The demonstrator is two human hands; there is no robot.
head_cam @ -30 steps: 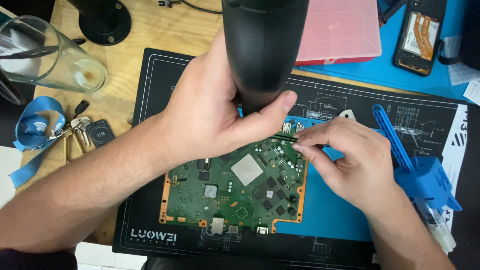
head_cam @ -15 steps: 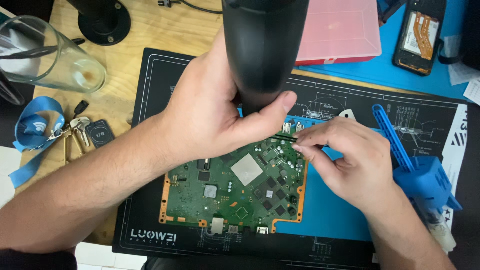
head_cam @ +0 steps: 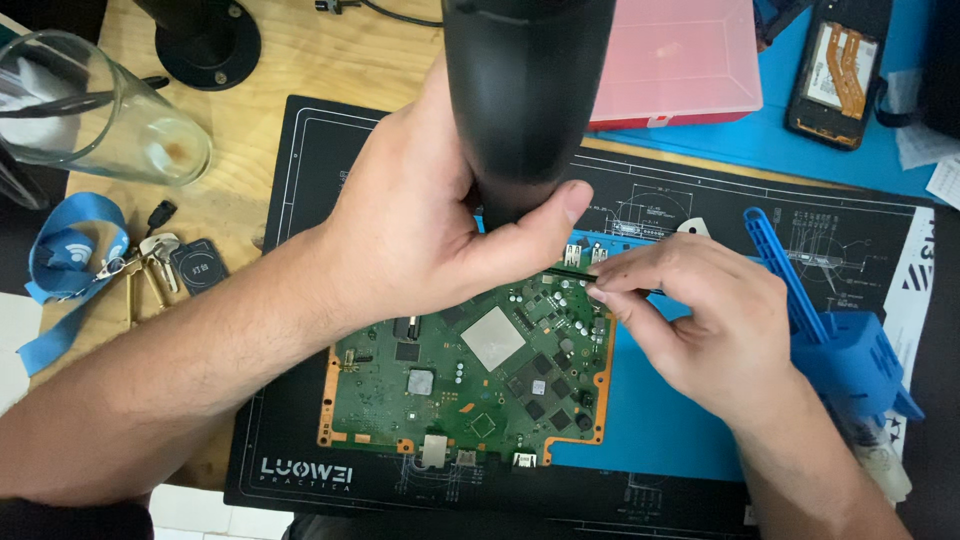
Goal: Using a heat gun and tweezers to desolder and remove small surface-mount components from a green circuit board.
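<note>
Gripping the black barrel of a hot-air tool (head_cam: 527,100), the left hand (head_cam: 430,230) is wrapped around its lower end, thumb pressed across the front, so that the nozzle is aimed straight down at the far right corner of the green circuit board (head_cam: 470,380). The board lies flat on a black work mat (head_cam: 300,440) near the front edge of the wooden surface (head_cam: 290,60), its long axis running left to right.

The right hand (head_cam: 700,320) is closed in a pinch on thin black tweezers (head_cam: 575,273), which are held nearly level and point leftward, their tips reaching under the nozzle at the board's far edge, just beside the small metal connectors there. Whether the tips touch a part cannot be told, since the left thumb covers them.

Both hands meet at that same corner: the heat comes from above, the tweezers from the right. The right hand is the nearer one to the board's right edge and rests partly on a blue mat (head_cam: 640,420) beside it.

A blue plastic holder (head_cam: 850,360) stands just right of the right hand. Well apart, a pink plastic case (head_cam: 680,60) and an opened phone (head_cam: 835,70) lie toward the far right corner, a glass (head_cam: 90,110) toward the far left, and keys on a blue lanyard (head_cam: 70,270) at the left edge.
</note>
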